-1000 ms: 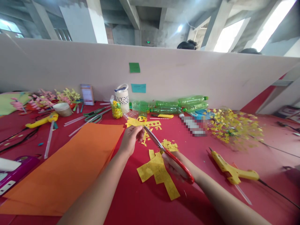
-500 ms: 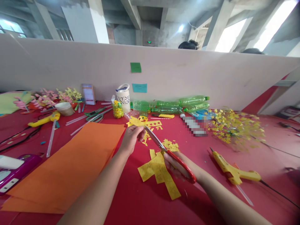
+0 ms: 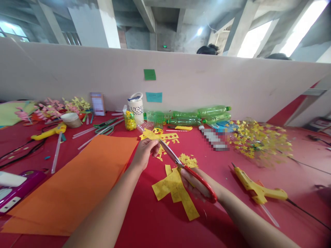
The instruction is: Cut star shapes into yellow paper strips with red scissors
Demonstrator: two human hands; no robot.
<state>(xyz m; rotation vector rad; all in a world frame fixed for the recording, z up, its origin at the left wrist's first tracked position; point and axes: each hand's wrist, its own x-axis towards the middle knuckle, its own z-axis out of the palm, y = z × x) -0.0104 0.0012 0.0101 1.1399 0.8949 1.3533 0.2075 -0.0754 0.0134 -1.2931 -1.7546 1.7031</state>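
Observation:
Between the fingers of my left hand (image 3: 145,151) is a piece of yellow felt-like sheet (image 3: 151,134). My right hand (image 3: 193,182) grips red-handled scissors (image 3: 190,170), whose blades point up and left and meet the sheet's edge beside my left fingertips. Below the scissors lie several yellow strips (image 3: 172,186), overlapping each other and partly covered by my right hand. A small heap of cut yellow stars (image 3: 188,159) sits just beyond the scissors. Behind my left hand are star-punched offcuts (image 3: 170,136).
Orange sheets (image 3: 77,179) lie left of my left arm. Yellow glue guns rest at right (image 3: 258,189) and left (image 3: 51,131). Green bottles (image 3: 183,121), a white cup (image 3: 136,108) and a yellow cutter knife (image 3: 184,128) line the back; a yellow star bunch (image 3: 258,139) spreads at right.
The red scissor handle has shifted very slightly in my right hand. My left hand and the yellow sheet stay practically where they were.

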